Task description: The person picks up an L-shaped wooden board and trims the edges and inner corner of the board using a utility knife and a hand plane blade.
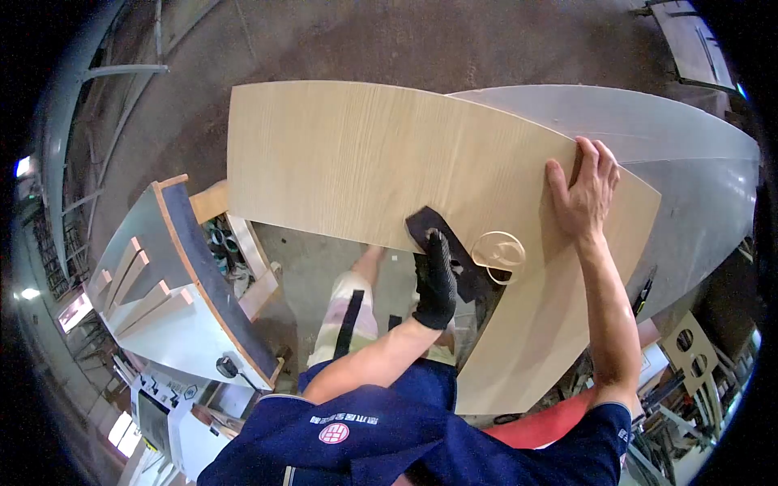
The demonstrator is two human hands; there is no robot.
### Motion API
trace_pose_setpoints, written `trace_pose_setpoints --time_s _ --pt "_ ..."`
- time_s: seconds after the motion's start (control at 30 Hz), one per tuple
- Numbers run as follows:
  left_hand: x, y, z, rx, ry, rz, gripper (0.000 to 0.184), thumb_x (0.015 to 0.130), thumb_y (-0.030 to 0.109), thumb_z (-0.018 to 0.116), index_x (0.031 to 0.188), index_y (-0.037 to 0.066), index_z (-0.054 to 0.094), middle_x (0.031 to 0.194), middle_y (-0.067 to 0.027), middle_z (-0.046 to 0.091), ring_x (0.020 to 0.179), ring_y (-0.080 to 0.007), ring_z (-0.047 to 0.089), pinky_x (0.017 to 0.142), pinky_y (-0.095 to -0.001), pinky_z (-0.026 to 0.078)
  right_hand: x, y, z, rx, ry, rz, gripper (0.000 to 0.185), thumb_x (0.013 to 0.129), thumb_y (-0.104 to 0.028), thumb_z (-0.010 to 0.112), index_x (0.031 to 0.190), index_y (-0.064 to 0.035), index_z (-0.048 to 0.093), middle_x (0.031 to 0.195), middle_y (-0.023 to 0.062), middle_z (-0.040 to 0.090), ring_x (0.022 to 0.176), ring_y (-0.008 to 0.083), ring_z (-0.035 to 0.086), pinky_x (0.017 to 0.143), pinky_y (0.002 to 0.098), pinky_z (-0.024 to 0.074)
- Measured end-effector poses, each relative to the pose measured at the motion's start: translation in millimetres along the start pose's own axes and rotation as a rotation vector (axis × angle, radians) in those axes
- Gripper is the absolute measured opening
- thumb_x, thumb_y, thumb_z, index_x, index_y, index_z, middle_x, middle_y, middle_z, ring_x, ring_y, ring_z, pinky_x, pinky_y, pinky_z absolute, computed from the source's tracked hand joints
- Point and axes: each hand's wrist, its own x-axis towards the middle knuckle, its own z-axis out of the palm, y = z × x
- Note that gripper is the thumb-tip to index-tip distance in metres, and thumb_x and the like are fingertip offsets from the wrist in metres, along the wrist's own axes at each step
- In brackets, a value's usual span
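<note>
A large L-shaped wood-grain board point(348, 154) lies across the view, partly on a grey table point(697, 178). My left hand point(438, 279), in a black glove, is closed on a dark flat piece point(458, 251) at the board's inner edge. What that piece is, I cannot make out. Just right of it, a thin pale curled strip point(500, 251) loops over the inner corner. My bare right hand point(585, 190) rests on the board near its curved outer edge, fingers apart and fingertips at the edge, holding nothing.
On the left stands a panel point(162, 300) with wooden strips and a tape measure point(227, 367) on it. Behind it is an open wooden box point(261, 283). A black cutter point(643, 298) lies at the right. Below right is a panel with round holes point(679, 364).
</note>
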Motion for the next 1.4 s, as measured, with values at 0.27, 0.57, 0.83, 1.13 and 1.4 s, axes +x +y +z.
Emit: trace_pose_setpoints --time_s 0.27,0.57,0.83,1.13,1.4 --pt "-10 -27 -2 -0.055 -0.116 0.106 0.021 0.101 0.019 0.061 0.111 0.001 0.057 0.095 -0.0012 0.058 0.087 -0.0120 0.054 0.075 -0.0279 0.046 -4 -10 -3 0.039 0.023 0.053 0.064 0.085 -0.046 0.067 0.132 -0.0054 0.050 0.129 0.0152 0.045 0.129 0.0338 0.038 0.111 0.0481 0.0296" --pt "-11 -11 -17 -0.011 -0.113 0.042 0.031 0.105 0.031 0.054 0.110 0.001 0.060 0.097 -0.0023 0.059 0.085 -0.0110 0.053 0.073 -0.0289 0.045 -6 -4 -6 0.150 -0.008 0.025 0.065 0.086 -0.048 0.068 0.134 -0.0081 0.052 0.138 0.0157 0.046 0.132 0.0357 0.041 0.110 0.0490 0.0357" --pt "-4 -7 -5 -0.181 -0.018 0.092 0.033 0.103 0.035 0.057 0.113 0.004 0.060 0.097 0.0021 0.056 0.085 -0.0094 0.051 0.073 -0.0255 0.045 -20 62 -6 -0.036 0.034 0.092 0.057 0.093 -0.051 0.057 0.133 -0.0099 0.054 0.131 0.0152 0.050 0.129 0.0328 0.044 0.112 0.0465 0.0314" --pt "-10 -16 -19 -0.379 -0.172 0.112 0.027 0.100 0.026 0.063 0.119 0.007 0.061 0.099 0.0028 0.059 0.088 -0.0080 0.053 0.078 -0.0248 0.045 -26 67 -5 0.002 0.090 0.070 0.058 0.095 -0.053 0.054 0.134 -0.0090 0.057 0.136 0.0158 0.052 0.131 0.0344 0.044 0.111 0.0465 0.0328" --pt "-7 -23 -8 -0.178 -0.084 0.239 0.025 0.102 0.023 0.060 0.119 0.004 0.060 0.101 0.0013 0.058 0.091 -0.0084 0.052 0.082 -0.0251 0.044 -25 66 -8 0.011 0.107 0.061 0.058 0.096 -0.051 0.054 0.134 -0.0076 0.057 0.135 0.0170 0.052 0.131 0.0352 0.044 0.112 0.0471 0.0321"
